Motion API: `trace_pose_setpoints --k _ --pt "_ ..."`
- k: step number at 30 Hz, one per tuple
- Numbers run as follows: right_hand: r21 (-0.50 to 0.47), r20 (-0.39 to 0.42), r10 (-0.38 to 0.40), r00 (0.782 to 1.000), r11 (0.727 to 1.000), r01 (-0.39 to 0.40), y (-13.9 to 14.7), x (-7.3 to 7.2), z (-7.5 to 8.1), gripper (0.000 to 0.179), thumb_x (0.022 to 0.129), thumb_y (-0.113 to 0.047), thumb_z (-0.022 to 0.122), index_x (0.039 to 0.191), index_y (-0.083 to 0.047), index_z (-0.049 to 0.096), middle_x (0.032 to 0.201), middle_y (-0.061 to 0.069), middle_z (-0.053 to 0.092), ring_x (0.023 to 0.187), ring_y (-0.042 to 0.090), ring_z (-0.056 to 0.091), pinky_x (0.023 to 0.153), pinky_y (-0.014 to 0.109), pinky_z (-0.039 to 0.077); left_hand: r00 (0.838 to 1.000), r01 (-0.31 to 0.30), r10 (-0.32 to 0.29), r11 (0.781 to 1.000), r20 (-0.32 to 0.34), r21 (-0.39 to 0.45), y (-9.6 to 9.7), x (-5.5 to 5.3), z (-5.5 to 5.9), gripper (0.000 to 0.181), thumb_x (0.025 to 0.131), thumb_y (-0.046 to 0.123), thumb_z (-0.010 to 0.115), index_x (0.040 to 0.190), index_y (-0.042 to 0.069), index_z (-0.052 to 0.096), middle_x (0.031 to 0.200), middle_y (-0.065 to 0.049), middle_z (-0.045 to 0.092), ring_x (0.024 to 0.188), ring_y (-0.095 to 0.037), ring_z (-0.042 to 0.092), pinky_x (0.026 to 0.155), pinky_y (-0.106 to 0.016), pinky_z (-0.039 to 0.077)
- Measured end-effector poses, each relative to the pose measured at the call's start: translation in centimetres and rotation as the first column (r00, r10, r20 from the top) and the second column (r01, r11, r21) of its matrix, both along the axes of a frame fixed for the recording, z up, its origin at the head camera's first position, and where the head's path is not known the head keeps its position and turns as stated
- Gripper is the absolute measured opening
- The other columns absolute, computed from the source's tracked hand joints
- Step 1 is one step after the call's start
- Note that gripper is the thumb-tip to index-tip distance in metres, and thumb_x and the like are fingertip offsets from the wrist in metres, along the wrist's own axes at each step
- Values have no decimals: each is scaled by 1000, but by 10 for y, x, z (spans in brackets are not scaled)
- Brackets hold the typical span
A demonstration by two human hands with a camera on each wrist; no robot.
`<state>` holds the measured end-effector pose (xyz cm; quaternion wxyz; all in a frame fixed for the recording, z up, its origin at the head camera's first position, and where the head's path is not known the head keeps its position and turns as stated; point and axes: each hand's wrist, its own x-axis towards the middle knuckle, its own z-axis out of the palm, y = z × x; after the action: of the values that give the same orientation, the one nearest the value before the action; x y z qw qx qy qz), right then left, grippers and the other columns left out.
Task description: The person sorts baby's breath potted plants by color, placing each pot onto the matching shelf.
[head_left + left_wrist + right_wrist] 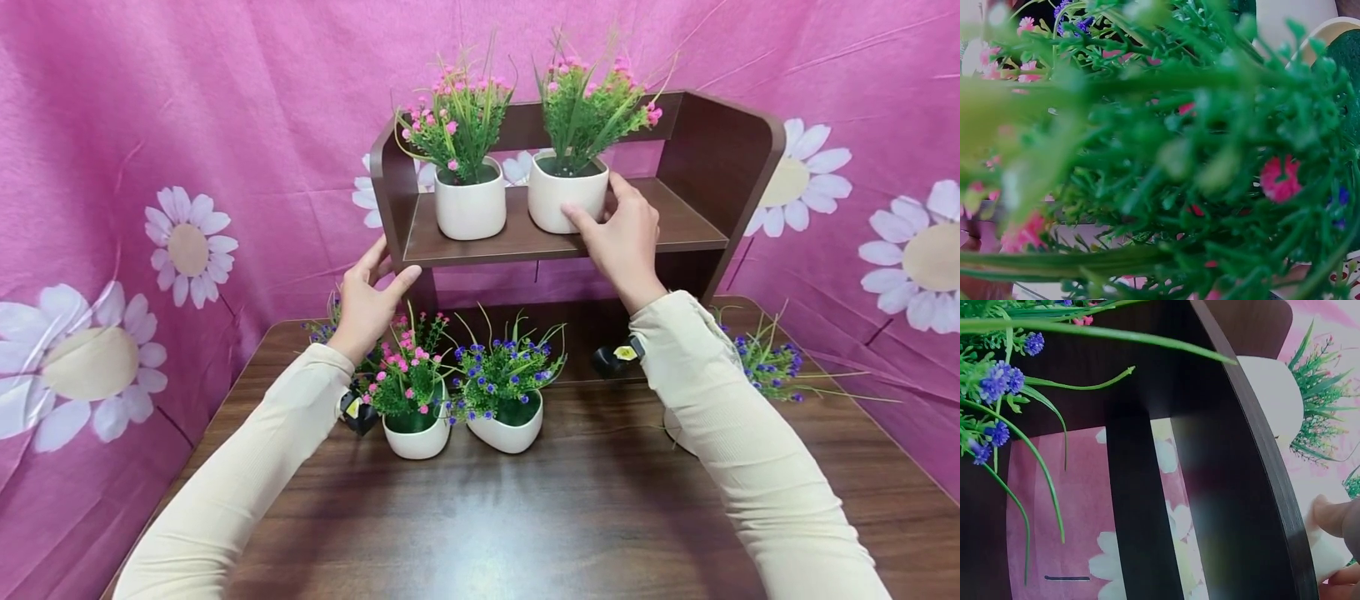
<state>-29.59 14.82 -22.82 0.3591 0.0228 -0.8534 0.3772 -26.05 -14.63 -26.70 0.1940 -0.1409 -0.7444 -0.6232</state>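
My right hand (626, 237) holds a white pot of pink artificial flowers (551, 196) on the upper board of a brown wooden desktop shelf (727, 158). Its thumb lies on the pot's front, the fingers round its right side. In the right wrist view the thumb (1332, 515) presses the white pot beyond the dark board edge. Left of it on the same board stands a second white pot with pink flowers (471, 208). My left hand (367, 304) grips the shelf's left side panel, thumb at the front, fingertips partly hidden. Blurred leaves and pink flowers (1280, 180) fill the left wrist view.
On the brown table (480, 517), a pink-flowered pot (417, 437) and a tilted blue-flowered pot (513, 429) stand before the shelf. Another blue-flowered plant (772, 362) is partly behind my right sleeve. More blue flowers show behind my left wrist. A pink daisy-print curtain (270, 100) hangs behind.
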Motion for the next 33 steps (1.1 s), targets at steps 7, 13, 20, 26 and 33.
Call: trace_pose_setpoints --k 7,13,20,26,33 --pt "13 39 -12 999 1000 11 0 -4 4 55 82 -41 74 126 -10 61 107 15 70 93 34 60 82 50 44 1000 -5 5 1000 -25 -14 0 -1 -1 61 88 5 68 143 4 42 143 -13 48 125 -28 53 97 -28 50" --pt "31 78 -29 997 999 27 0 -7 7 58 82 -44 73 127 -9 61 108 17 69 100 39 58 85 53 43 1000 2 -2 1000 -30 -13 0 -1 -1 60 89 5 67 143 4 42 143 -13 49 124 -28 54 96 -29 51" --pt "47 86 -17 996 999 13 1 -6 6 51 83 -43 71 118 -7 66 98 18 69 90 36 57 82 50 42 1000 3 -3 1000 -21 -8 1 1 0 60 88 4 67 143 4 42 143 -13 48 124 -29 53 100 -36 49" --pt "54 103 -21 994 998 15 3 -6 5 54 83 -43 71 120 -4 64 100 20 68 96 41 57 86 53 42 1000 -3 2 1000 -21 -19 1 1 -1 60 89 5 67 143 5 42 143 -12 49 124 -28 54 98 -29 50" --pt "50 122 -17 992 999 11 4 -3 6 67 82 -44 72 133 -3 56 127 20 60 115 48 52 98 56 40 1000 -3 3 1000 -14 -20 0 0 -2 61 89 6 67 144 4 41 143 -12 48 125 -28 53 99 -34 49"
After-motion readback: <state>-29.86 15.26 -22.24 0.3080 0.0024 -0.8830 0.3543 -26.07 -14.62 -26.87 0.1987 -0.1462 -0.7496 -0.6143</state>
